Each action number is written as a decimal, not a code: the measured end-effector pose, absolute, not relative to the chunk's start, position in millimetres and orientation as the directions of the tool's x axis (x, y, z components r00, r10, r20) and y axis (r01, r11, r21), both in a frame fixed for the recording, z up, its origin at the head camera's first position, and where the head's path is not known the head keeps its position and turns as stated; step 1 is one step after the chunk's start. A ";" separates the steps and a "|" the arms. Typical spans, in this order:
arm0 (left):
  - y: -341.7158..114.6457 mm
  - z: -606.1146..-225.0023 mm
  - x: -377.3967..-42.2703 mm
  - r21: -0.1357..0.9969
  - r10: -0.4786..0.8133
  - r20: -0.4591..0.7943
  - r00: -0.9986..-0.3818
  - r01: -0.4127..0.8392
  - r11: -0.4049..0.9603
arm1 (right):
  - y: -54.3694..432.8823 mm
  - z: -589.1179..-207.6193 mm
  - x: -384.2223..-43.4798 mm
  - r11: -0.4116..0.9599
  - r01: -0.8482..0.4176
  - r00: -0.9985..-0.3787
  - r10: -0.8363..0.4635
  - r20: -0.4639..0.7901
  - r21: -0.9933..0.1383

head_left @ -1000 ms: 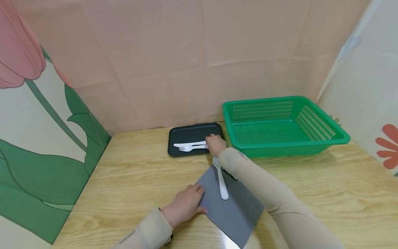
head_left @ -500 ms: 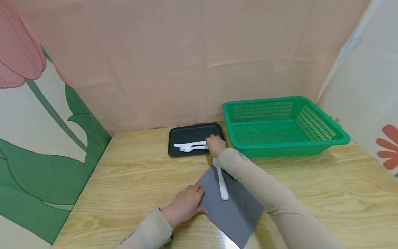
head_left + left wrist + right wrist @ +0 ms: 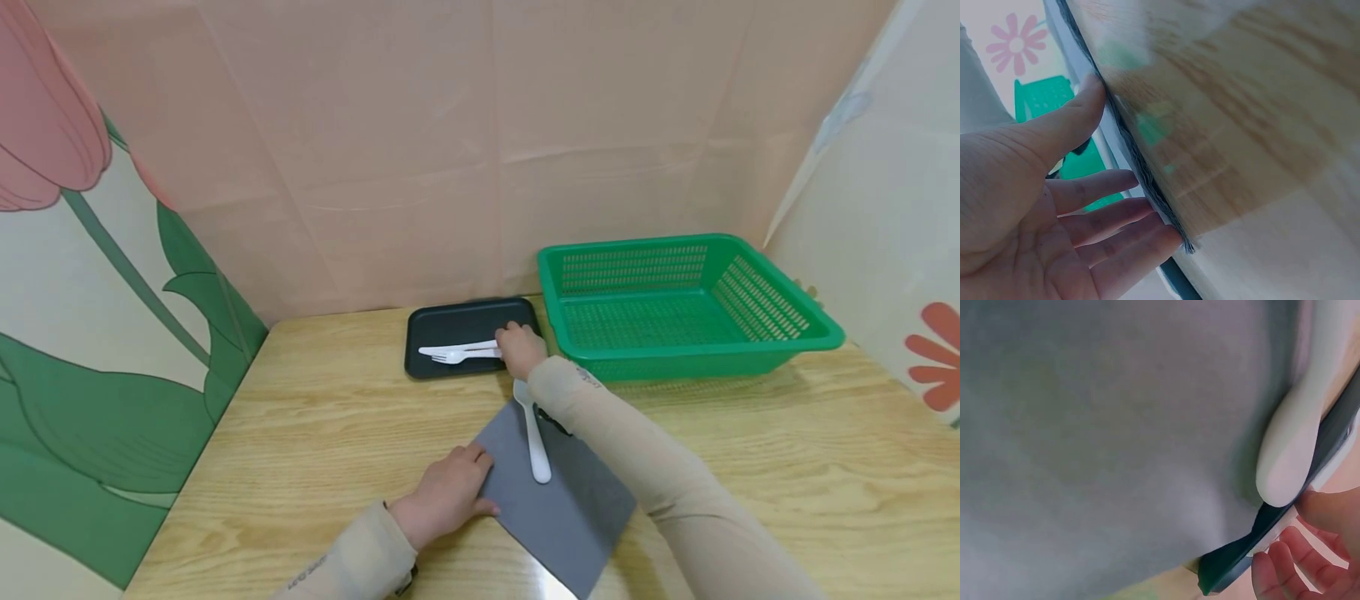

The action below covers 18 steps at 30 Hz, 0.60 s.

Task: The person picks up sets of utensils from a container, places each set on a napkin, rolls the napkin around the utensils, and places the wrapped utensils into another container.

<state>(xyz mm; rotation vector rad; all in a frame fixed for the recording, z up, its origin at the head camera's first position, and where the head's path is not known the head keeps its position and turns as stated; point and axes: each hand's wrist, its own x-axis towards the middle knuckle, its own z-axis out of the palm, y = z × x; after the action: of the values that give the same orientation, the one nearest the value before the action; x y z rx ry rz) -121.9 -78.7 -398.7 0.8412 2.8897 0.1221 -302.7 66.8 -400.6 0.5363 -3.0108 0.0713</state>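
Observation:
A folded grey cloth [image 3: 562, 508] lies slantwise on the table, its layered edge [image 3: 1141, 169] showing in the left wrist view. On it rests a white spoon [image 3: 536, 450], handle end toward me. My left hand [image 3: 446, 492] touches the cloth's left side with thumb and fairly straight fingertips. Farther back, a white fork [image 3: 453, 357] and a white knife [image 3: 457, 346] lie side by side in a shallow black tray [image 3: 450, 321]. My right hand [image 3: 520, 350] reaches over the tray's right end and pinches the fork's handle; its fingers hide both handle ends.
A green plastic basket [image 3: 690, 342] stands right of the tray, close beside it. Behind both rises a pink-covered wall [image 3: 375, 167]. Wooden table [image 3: 330, 433] surface extends left and right of the cloth.
The fork's handle has shifted very slightly toward the knife, narrowing the gap between them. Both hands, the cloth and the spoon stay where they were.

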 end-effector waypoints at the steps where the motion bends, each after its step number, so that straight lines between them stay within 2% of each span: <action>1: -78.6 -398.5 -121.9 0.113 0.539 -0.100 -0.836 0.529 0.841 | 67.1 -400.4 -303.1 0.937 -0.347 -0.934 -0.343 0.096 -0.029; 18: -77.6 -395.7 -120.8 0.105 0.536 -0.092 -0.839 0.528 0.843 | 69.1 -391.7 -304.2 0.936 -0.350 -0.934 -0.344 0.100 -0.043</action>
<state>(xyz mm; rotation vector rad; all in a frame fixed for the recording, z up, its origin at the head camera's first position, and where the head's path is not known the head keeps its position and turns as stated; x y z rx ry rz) -120.8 -77.6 -395.7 0.8408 2.9021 0.1144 -304.2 69.1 -391.7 0.5389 -3.0012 0.0913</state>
